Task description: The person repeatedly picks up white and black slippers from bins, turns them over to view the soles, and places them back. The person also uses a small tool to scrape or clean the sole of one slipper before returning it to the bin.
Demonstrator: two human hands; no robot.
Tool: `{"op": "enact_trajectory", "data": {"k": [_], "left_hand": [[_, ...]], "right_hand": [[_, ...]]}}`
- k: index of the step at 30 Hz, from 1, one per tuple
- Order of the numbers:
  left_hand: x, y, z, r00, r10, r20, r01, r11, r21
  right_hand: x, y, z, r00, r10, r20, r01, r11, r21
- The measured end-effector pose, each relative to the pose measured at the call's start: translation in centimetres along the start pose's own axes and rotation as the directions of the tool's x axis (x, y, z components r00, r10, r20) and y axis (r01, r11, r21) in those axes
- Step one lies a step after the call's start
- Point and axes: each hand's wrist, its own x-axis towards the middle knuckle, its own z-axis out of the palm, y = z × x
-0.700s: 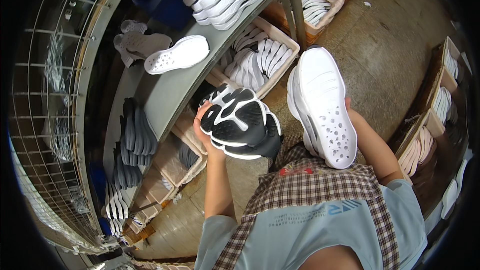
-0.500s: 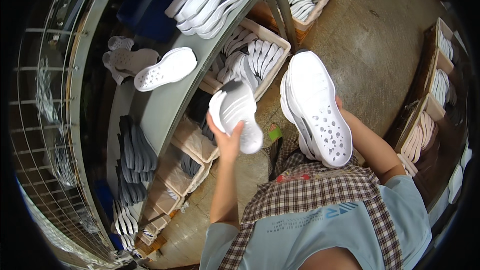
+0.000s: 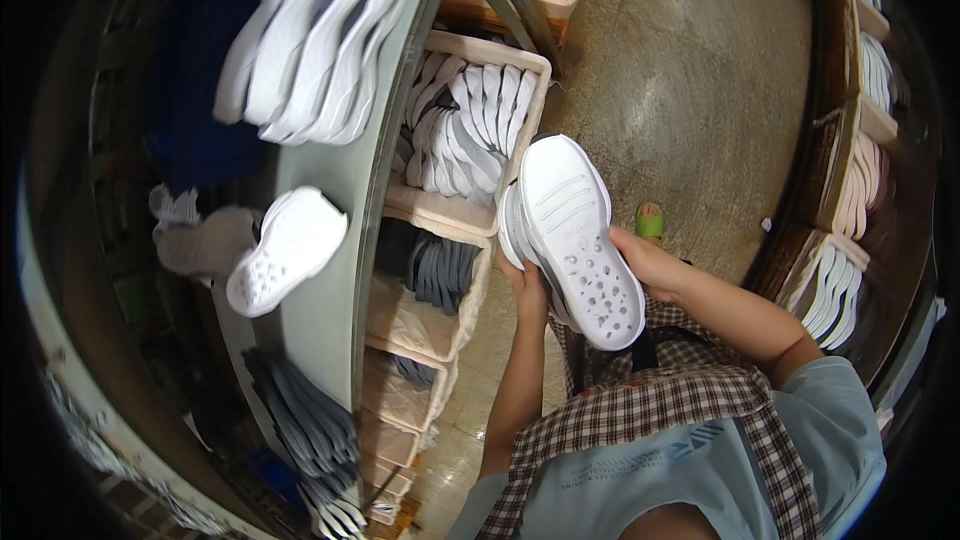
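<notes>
I have both hands on a stack of white soles [image 3: 580, 245] in the middle of the view, over the floor [image 3: 700, 100] and just beyond the checked apron [image 3: 640, 405]. The left hand [image 3: 530, 290] grasps the stack along its left side, and the right hand [image 3: 648, 262] grasps it from the right; the fingertips underneath are hidden from me. The top sole lies face up, its holed part near and its ridged part far, with the edges of others showing at the left. To the left of the hands, a grey shelf [image 3: 330, 175] carries a single white sole [image 3: 290, 252], a pile of white soles [image 3: 318, 45] at the far end and dark grey soles [image 3: 305, 420] at the near end. Between shelf and hands I see a pale crate [image 3: 541, 90] packed with white and grey soles, and just nearer, a second crate [image 3: 415, 330] holding dark grey ones. Off to the right, pink soles [image 3: 860, 190] sit beyond more white soles [image 3: 832, 292].
</notes>
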Motion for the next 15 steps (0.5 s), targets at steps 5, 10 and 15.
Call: {"op": "enact_trajectory", "data": {"k": [5, 10, 15], "left_hand": [[8.1, -0.5, -4.7, 0.994, -0.054, -0.096, 0.086, 0.924, 0.373], [20.2, 4.0, -11.0, 0.916, 0.390, 0.092, -0.288, 0.482, 0.828], [32.3, 2.4, -12.9, 0.877, 0.413, 0.244, -0.280, 0.027, 0.960]], "right_hand": [[6.6, 0.3, 1.1, 0.999, 0.036, 0.012, -0.036, 0.999, 0.017], [20.3, 3.2, 3.4, 0.740, -0.661, -0.126, 0.484, 0.653, -0.583], [35.4, 5.3, 2.8, 0.831, -0.553, -0.052, 0.247, 0.453, -0.857]]}}
